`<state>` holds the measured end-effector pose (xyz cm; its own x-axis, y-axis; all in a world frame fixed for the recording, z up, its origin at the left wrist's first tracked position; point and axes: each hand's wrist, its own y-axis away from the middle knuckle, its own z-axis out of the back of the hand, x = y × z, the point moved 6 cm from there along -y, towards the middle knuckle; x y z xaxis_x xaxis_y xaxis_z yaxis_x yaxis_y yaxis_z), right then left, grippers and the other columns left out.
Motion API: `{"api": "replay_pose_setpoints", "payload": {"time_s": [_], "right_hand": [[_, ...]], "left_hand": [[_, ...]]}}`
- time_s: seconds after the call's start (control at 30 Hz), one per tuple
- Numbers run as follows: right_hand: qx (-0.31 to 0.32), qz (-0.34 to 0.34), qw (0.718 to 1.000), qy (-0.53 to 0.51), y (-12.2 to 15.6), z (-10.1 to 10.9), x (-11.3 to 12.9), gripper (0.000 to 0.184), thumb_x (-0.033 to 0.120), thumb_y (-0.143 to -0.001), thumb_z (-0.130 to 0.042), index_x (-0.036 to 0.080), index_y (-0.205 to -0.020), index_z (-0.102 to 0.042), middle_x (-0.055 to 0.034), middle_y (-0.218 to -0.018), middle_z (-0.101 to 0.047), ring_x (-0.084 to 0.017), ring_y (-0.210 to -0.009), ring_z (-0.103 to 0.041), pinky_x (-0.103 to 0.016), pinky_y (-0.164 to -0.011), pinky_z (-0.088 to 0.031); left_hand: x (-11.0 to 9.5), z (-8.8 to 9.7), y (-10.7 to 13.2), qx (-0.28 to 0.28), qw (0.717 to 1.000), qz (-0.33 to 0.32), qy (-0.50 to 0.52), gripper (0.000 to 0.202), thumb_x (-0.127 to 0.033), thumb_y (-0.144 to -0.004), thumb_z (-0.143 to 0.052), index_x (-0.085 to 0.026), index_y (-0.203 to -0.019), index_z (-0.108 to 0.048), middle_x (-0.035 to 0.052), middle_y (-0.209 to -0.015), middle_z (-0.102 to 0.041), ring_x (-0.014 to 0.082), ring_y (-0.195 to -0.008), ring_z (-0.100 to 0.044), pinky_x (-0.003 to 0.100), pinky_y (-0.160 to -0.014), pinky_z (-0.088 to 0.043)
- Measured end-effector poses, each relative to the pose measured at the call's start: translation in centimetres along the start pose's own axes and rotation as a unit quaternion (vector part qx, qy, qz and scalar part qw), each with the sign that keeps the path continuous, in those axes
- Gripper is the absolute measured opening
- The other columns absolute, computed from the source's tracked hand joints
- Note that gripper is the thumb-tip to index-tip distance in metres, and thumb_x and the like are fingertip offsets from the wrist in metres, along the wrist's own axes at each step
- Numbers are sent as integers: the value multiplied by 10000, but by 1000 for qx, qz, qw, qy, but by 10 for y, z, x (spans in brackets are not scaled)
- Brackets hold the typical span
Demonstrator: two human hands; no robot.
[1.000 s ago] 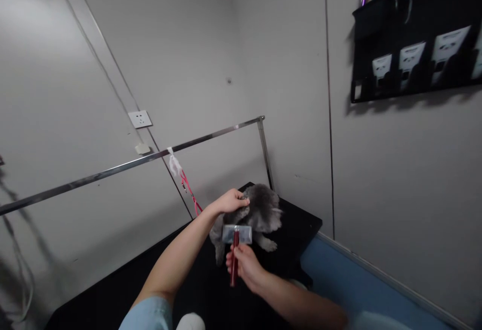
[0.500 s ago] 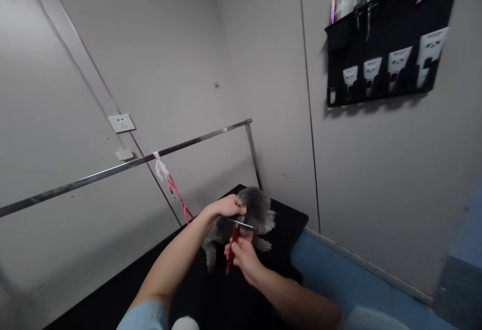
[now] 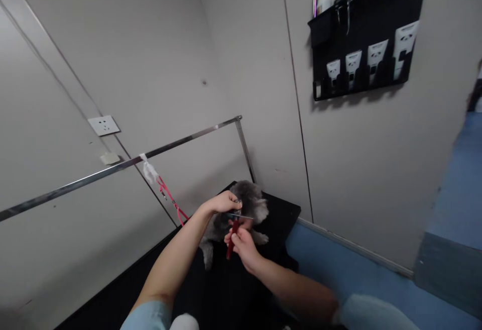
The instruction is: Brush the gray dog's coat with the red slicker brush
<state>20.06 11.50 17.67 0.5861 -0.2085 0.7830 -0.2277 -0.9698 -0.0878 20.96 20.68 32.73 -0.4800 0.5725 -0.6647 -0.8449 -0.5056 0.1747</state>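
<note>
A grey, fluffy dog (image 3: 248, 197) is on the black grooming table (image 3: 284, 209), partly covered by my arms. My left hand (image 3: 225, 202) is closed at its near side, apparently pinching a tuft of fur; the fingertips are partly hidden. In my right hand (image 3: 243, 244) is a T-shaped grooming brush (image 3: 232, 239) with a red handle. Its thin metal head lies crosswise against the coat, just below my left fingers. One grey leg (image 3: 207, 253) hangs out to the left of my hands, and a paw (image 3: 260, 238) shows to the right.
A metal bar (image 3: 181, 141) crosses above the table, with a pink leash (image 3: 167, 189) tied to it by white cloth. On the right wall hangs a black rack (image 3: 361, 43) of white panda-marked clipper guards. A wall socket (image 3: 104, 125) is at left; blue floor (image 3: 339, 254) lies at right.
The view has turned slightly right, so the room appears shifted left. The brush head sits a little closer to my left fingers; both hands keep their grips.
</note>
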Motion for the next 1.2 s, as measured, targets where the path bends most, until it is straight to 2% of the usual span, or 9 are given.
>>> {"api": "replay_pose_setpoints", "payload": {"time_s": [0.1, 0.23, 0.37, 0.57, 0.77, 0.87, 1.03, 1.13, 1.2], "right_hand": [[16, -89, 996, -22, -1, -2, -15, 488, 561, -658, -706, 174, -902, -537, -24, -741, -630, -163, -658, -600, -316, -633, -448], [5, -8, 1000, -28, -2, -2, -2, 470, 512, -658, -734, 168, -920, -551, -39, -800, -651, -159, -717, -610, -300, -675, -445], [13, -79, 993, -91, 5, -4, -6, 455, 521, -664, -721, 174, -889, -533, -28, -731, -638, -165, -666, -614, -307, -633, -445], [-14, -67, 989, -135, 15, 5, 9, 396, 409, -660, -756, 175, -902, -547, -29, -763, -650, -173, -711, -635, -324, -685, -461], [-5, -91, 991, -103, 25, 8, 10, 403, 415, -674, -740, 167, -918, -538, -28, -746, -647, -162, -680, -630, -303, -652, -456], [11, -151, 985, -83, 30, 9, -3, 394, 431, -676, -729, 169, -895, -532, -16, -706, -636, -162, -644, -623, -305, -624, -456], [-2, -80, 995, -61, 29, 15, 3, 388, 428, -686, -721, 176, -917, -536, -29, -783, -658, -163, -727, -638, -309, -680, -464], [17, -133, 989, -69, 28, 13, -2, 395, 472, -695, -698, 176, -894, -528, -24, -734, -640, -171, -675, -633, -313, -631, -462], [20, -108, 992, -58, 25, 14, 2, 406, 486, -706, -685, 177, -916, -525, -32, -769, -646, -170, -691, -633, -309, -635, -464]], "left_hand": [[-5, -1, -2, -27, 1000, -4, -1, 467, -562, -634, -651, -146, -484, -502, -63, -440, -354, 60, -447, -261, 237, -464, -203], [-6, -2, -7, -54, 997, 7, -57, 420, -523, -680, -603, -150, -506, -521, -56, -450, -377, 68, -446, -286, 241, -466, -216], [-6, -4, -17, -94, 983, 1, -156, 400, -484, -704, -574, -152, -487, -528, -58, -433, -344, 73, -450, -276, 251, -471, -204], [2, -15, -27, -78, 982, -3, -175, 370, -470, -714, -555, -148, -533, -578, -48, -458, -398, 82, -469, -312, 253, -489, -218], [13, -22, -25, -43, 993, -4, -111, 356, -456, -700, -565, -151, -520, -536, -54, -476, -374, 78, -476, -299, 245, -490, -237], [18, -22, -24, -35, 996, -2, -82, 368, -462, -692, -580, -158, -503, -495, -59, -468, -351, 75, -471, -279, 243, -479, -220], [22, -23, -22, -36, 999, 6, -38, 407, -516, -683, -597, -157, -515, -502, -63, -463, -349, 70, -462, -269, 240, -472, -204], [21, -23, -20, -33, 999, 9, -33, 428, -533, -663, -617, -160, -500, -486, -68, -450, -329, 66, -455, -253, 240, -468, -195], [21, -24, -19, -19, 999, 7, -25, 450, -557, -660, -617, -159, -497, -483, -67, -448, -327, 65, -452, -256, 237, -465, -195]]}}
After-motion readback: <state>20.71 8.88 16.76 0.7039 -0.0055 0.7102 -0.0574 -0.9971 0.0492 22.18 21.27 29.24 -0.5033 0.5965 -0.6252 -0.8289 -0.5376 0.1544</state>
